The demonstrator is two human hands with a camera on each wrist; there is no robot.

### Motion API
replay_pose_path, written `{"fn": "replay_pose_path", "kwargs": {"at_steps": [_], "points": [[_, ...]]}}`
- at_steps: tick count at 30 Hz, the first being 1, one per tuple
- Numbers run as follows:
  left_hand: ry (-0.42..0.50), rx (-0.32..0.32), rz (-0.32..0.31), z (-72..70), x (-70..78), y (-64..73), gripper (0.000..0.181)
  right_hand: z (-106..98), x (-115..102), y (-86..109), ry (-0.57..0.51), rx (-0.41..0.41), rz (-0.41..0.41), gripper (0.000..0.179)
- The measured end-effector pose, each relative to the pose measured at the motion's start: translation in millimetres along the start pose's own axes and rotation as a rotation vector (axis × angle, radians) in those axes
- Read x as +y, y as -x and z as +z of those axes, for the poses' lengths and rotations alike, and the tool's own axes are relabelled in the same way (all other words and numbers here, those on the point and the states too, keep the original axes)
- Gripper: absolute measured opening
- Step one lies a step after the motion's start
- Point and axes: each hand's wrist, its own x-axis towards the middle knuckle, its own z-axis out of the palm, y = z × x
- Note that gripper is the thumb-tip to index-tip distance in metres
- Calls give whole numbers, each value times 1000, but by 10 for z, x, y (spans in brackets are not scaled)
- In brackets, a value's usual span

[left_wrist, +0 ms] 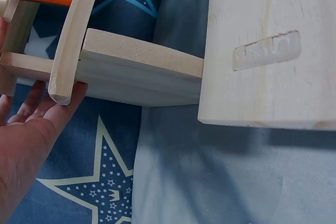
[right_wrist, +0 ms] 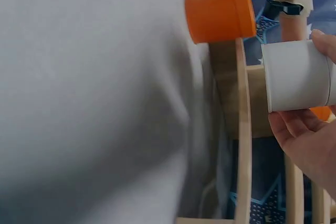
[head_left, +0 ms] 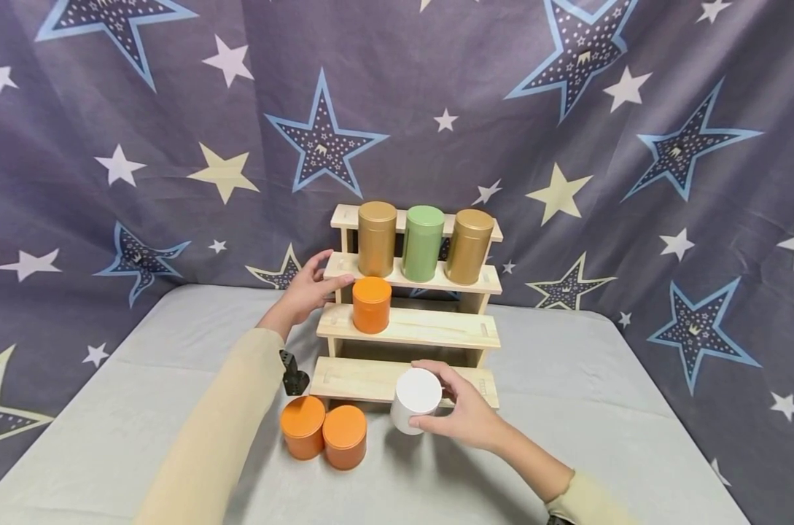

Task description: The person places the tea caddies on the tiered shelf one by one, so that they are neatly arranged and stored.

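Note:
My right hand point(head_left: 469, 412) grips a white round tin point(head_left: 418, 397) between thumb and fingers, in front of the lowest step of a wooden tiered rack point(head_left: 353, 379). In the right wrist view the white tin point(right_wrist: 295, 77) lies sideways across the picture, with fingers point(right_wrist: 304, 127) curled under it. My left hand point(head_left: 307, 292) holds the rack's left side at the third step, thumb on top. The left wrist view has its fingers point(left_wrist: 65, 108) around a wooden upright. An orange tin point(head_left: 372, 310) stands at the left of the second step.
Two orange tins point(head_left: 303, 430) stand close together on the grey cloth point(head_left: 541, 452), left of the white tin. On the third step are a gold tin point(head_left: 377, 240), a green tin point(head_left: 423, 244) and another gold tin point(head_left: 469, 248). A star-patterned curtain point(head_left: 403, 65) hangs behind.

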Motion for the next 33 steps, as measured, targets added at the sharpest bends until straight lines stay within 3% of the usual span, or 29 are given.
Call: {"fn": "replay_pose_path", "kwargs": {"at_steps": [13,33], "points": [[-10,-12,-2,-24,-84,-36,89,-239,-119,-135,57,102,-31,70],[-9,-13,-2,-19,-30,-29,89,-426,-145,-472,55,165,5,74]]}}
